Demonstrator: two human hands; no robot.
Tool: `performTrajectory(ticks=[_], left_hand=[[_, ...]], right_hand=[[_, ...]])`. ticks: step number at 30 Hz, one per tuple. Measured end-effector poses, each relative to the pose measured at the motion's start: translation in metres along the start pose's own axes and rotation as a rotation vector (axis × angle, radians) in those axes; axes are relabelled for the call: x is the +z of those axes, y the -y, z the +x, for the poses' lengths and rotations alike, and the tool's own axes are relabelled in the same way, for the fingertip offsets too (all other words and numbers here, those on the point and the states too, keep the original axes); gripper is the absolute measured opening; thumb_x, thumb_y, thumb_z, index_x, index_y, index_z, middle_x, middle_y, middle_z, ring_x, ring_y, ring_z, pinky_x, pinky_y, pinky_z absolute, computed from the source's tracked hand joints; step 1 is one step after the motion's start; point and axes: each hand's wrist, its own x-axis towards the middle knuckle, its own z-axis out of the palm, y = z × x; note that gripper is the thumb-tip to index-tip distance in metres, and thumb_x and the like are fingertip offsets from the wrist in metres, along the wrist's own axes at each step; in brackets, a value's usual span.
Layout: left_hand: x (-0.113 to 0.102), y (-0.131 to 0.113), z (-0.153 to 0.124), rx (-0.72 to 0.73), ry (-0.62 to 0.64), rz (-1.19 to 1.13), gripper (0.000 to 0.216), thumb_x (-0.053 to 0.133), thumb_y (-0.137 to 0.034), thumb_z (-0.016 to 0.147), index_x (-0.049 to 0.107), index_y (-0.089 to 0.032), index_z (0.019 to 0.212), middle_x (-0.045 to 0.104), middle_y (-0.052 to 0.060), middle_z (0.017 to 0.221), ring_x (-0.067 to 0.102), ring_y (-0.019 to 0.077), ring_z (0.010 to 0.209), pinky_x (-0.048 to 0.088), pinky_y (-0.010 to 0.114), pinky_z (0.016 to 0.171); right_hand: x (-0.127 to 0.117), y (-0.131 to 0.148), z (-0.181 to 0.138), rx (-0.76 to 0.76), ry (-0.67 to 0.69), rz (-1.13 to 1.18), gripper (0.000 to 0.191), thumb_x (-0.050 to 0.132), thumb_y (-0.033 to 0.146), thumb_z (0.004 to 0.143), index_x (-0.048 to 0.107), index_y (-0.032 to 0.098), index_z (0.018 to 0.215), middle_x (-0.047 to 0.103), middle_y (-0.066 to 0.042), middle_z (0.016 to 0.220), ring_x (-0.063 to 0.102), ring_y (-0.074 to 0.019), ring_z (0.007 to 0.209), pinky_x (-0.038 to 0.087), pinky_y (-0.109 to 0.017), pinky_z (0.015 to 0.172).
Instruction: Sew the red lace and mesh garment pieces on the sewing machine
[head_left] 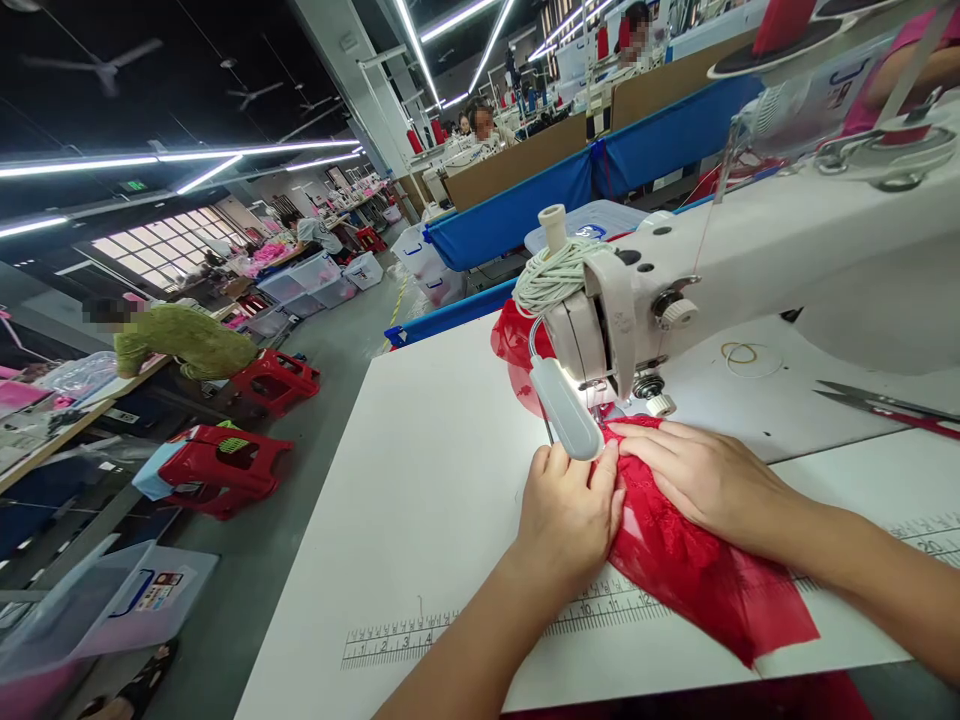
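Red cloth (667, 540) runs between the two hands; the grip of the left hand (566, 515) has its fingers bent down at the cloth's left edge, and whether they pinch it cannot be told; the right hand (709, 480) lies palm down on the cloth's upper right side, fingers straight, closed around nothing that shows; the cloth is thus right of the left hand, and left of and partly under the right one, its long axis slanting from below the head of the machine (780, 240) down to the right, toward the near edge of the worktop (337, 500); both sets of fingertips sit near the needle, neither clearly nearer; counted outward: two hands, one lamp (566, 410) just above the left fingertips, one machine, one cord coil (551, 275) on its head, one printed ruler (405, 640), one pair of scissors (892, 407) well to the right.
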Motion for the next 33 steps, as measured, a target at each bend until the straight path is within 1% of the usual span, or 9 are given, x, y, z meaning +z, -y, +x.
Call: performTrajectory(ticks=[6, 15, 17, 19, 21, 23, 27, 31, 33], left_hand=[[0.003, 0.002, -0.003, 0.008, -0.009, -0.02, 0.064, 0.039, -0.061, 0.104, 0.062, -0.012, 0.137, 0.072, 0.014, 0.106, 0.06, 0.0263, 0.095, 0.045, 0.037, 0.076], [-0.001, 0.005, 0.0, 0.033, -0.074, -0.052, 0.065, 0.031, -0.059, 0.106, 0.062, -0.009, 0.134, 0.068, 0.018, 0.121, 0.06, 0.0303, 0.106, 0.048, 0.041, 0.082], [-0.005, 0.006, 0.004, 0.093, -0.121, -0.115, 0.063, 0.027, -0.055, 0.107, 0.067, -0.007, 0.121, 0.069, 0.018, 0.113, 0.061, 0.0294, 0.104, 0.05, 0.039, 0.079], [-0.008, 0.007, 0.007, 0.184, -0.148, -0.195, 0.06, 0.025, -0.049, 0.109, 0.07, -0.011, 0.097, 0.068, 0.012, 0.09, 0.061, 0.0237, 0.083, 0.048, 0.035, 0.068], [-0.008, 0.008, 0.008, 0.238, -0.148, -0.24, 0.057, 0.025, -0.043, 0.11, 0.063, -0.016, 0.077, 0.059, 0.005, 0.072, 0.052, 0.0179, 0.062, 0.041, 0.031, 0.056], [-0.008, 0.008, 0.008, 0.235, -0.132, -0.253, 0.054, 0.025, -0.039, 0.11, 0.056, -0.018, 0.07, 0.054, 0.002, 0.066, 0.046, 0.0157, 0.055, 0.036, 0.03, 0.051], [-0.007, 0.008, 0.005, 0.138, -0.073, -0.29, 0.055, 0.021, -0.043, 0.11, 0.06, -0.017, 0.081, 0.057, 0.002, 0.067, 0.048, 0.0166, 0.054, 0.038, 0.031, 0.051], [-0.008, 0.008, 0.004, 0.129, -0.027, -0.263, 0.066, 0.02, -0.057, 0.108, 0.062, -0.008, 0.122, 0.065, 0.005, 0.077, 0.057, 0.0197, 0.061, 0.043, 0.033, 0.056], [-0.008, 0.008, 0.002, 0.148, -0.025, -0.216, 0.072, 0.018, -0.061, 0.106, 0.062, -0.009, 0.13, 0.065, 0.006, 0.079, 0.057, 0.0205, 0.062, 0.043, 0.033, 0.056]], right_hand=[[-0.001, 0.0, 0.002, -0.017, -0.021, -0.016, 0.038, 0.042, 0.009, 0.094, 0.068, 0.015, 0.121, 0.074, -0.011, 0.122, 0.071, -0.0231, 0.099, 0.062, -0.035, 0.078], [0.006, -0.003, -0.002, -0.03, -0.037, 0.032, 0.037, 0.038, 0.011, 0.097, 0.067, 0.017, 0.12, 0.071, -0.012, 0.126, 0.069, -0.0241, 0.106, 0.061, -0.038, 0.088], [0.005, -0.001, -0.002, -0.016, -0.074, 0.074, 0.035, 0.038, 0.014, 0.099, 0.066, 0.017, 0.119, 0.07, -0.014, 0.126, 0.066, -0.0258, 0.114, 0.059, -0.042, 0.095], [-0.001, 0.002, -0.002, 0.009, -0.065, 0.133, 0.032, 0.041, 0.017, 0.1, 0.065, 0.018, 0.12, 0.069, -0.014, 0.126, 0.065, -0.0266, 0.116, 0.059, -0.043, 0.094], [-0.009, 0.005, -0.002, 0.011, -0.025, 0.186, 0.028, 0.043, 0.018, 0.099, 0.064, 0.019, 0.117, 0.067, -0.014, 0.125, 0.066, -0.026, 0.113, 0.06, -0.04, 0.089], [-0.015, 0.006, -0.003, -0.022, 0.017, 0.208, 0.025, 0.044, 0.012, 0.096, 0.064, 0.021, 0.107, 0.067, -0.012, 0.123, 0.068, -0.0235, 0.103, 0.06, -0.036, 0.081], [-0.019, 0.003, -0.007, -0.058, 0.073, 0.166, 0.032, 0.042, -0.001, 0.082, 0.062, 0.021, 0.095, 0.07, -0.008, 0.112, 0.065, -0.021, 0.088, 0.054, -0.034, 0.07], [-0.016, 0.002, -0.012, -0.03, 0.073, 0.145, 0.03, 0.045, -0.001, 0.079, 0.061, 0.022, 0.092, 0.069, -0.007, 0.105, 0.062, -0.0213, 0.086, 0.048, -0.033, 0.068], [-0.014, 0.002, -0.014, -0.028, 0.073, 0.144, 0.028, 0.045, 0.0, 0.079, 0.059, 0.022, 0.09, 0.068, -0.006, 0.101, 0.059, -0.0207, 0.082, 0.044, -0.033, 0.067]])
